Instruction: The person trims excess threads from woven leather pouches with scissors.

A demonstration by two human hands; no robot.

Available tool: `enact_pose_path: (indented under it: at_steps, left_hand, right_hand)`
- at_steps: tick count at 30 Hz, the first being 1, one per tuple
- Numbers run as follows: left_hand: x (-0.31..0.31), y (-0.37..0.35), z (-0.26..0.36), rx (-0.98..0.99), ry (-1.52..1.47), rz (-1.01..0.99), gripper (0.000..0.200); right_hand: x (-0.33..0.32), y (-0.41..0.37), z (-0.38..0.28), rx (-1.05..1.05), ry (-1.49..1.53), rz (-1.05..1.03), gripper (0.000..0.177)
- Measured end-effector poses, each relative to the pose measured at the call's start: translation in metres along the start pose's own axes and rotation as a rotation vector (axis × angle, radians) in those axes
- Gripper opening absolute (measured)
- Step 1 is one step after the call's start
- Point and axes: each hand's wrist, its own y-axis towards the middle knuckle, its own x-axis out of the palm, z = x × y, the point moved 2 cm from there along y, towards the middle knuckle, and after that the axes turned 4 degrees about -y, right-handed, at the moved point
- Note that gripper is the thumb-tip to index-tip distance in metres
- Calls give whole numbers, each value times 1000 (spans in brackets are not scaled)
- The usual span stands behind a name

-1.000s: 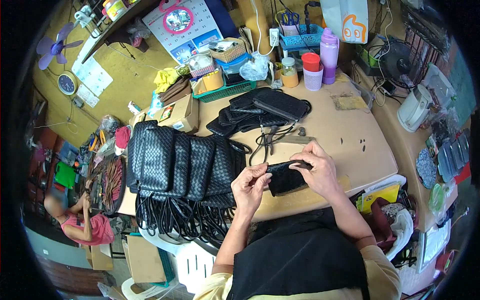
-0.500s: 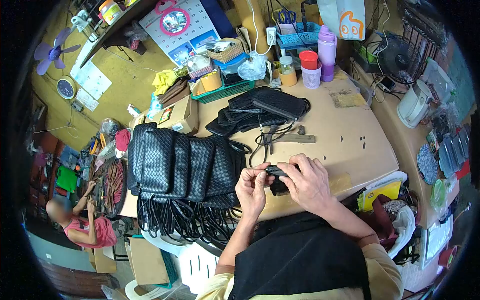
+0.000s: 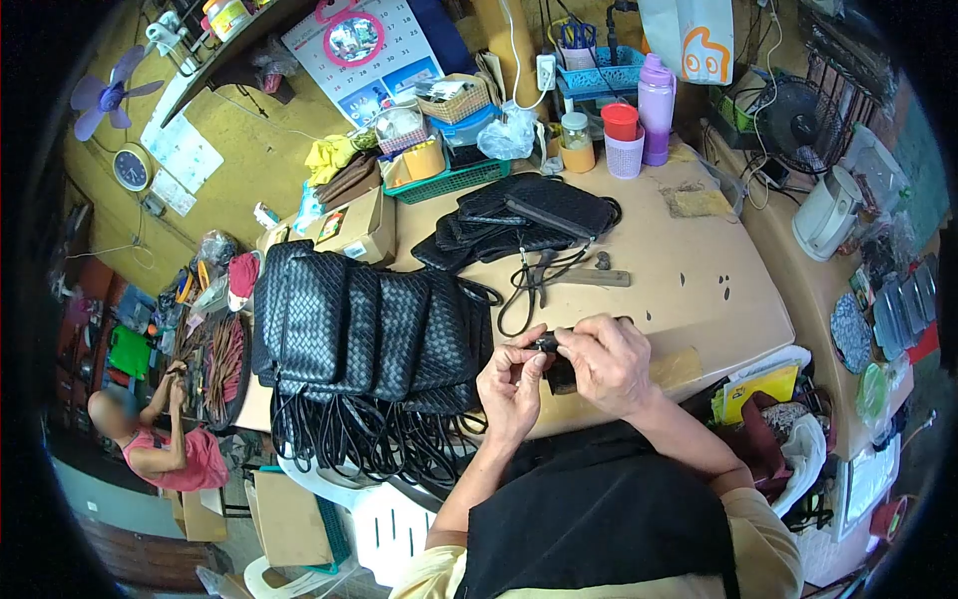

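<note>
Near the front edge of the table, my left hand (image 3: pixel 511 391) pinches one end of a small black leather-like piece (image 3: pixel 561 375). My right hand (image 3: pixel 607 363) is closed on the same piece from the other side, fingertips close to those of the left. Most of the piece is hidden by my fingers, so its exact kind does not show. Left of my hands lies a row of black woven bags (image 3: pixel 379 319), their black cords (image 3: pixel 349 434) hanging over the edge. More black woven pouches (image 3: pixel 529 215) are piled beyond, beside a looped cord (image 3: pixel 515 299) and a hammer (image 3: pixel 589 277).
An open cardboard box (image 3: pixel 364 230) and a green basket (image 3: pixel 449 182) stand at the back. A purple bottle (image 3: pixel 657 115) and red-lidded cup (image 3: pixel 623 140) are near the wall. A white chair (image 3: pixel 384 524) is below left. Another person (image 3: pixel 180 449) sits farther left.
My right hand has turned, its fingers curling tighter round the black piece. My left hand has shifted slightly right and down. The other person's hands have come together.
</note>
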Motion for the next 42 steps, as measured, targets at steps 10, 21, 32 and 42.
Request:
enact_pose_path:
  at_steps: [10, 21, 32, 42]
  left_hand:
    - [2, -9, -4, -16, 62, -58, 14]
    - [-13, -8, 32, 190, 478, -280, 13]
    - [3, 9, 13, 100, 718, -176, 34]
    - [7, 13, 7, 206, 431, -21, 33]
  right_hand:
    - [-13, 3, 7, 291, -6, -351, 41]
    - [19, -1, 35, 690, 1259, -98, 23]
    - [31, -2, 34, 480, 1158, -205, 39]
    - [27, -11, 40, 620, 1112, -345, 29]
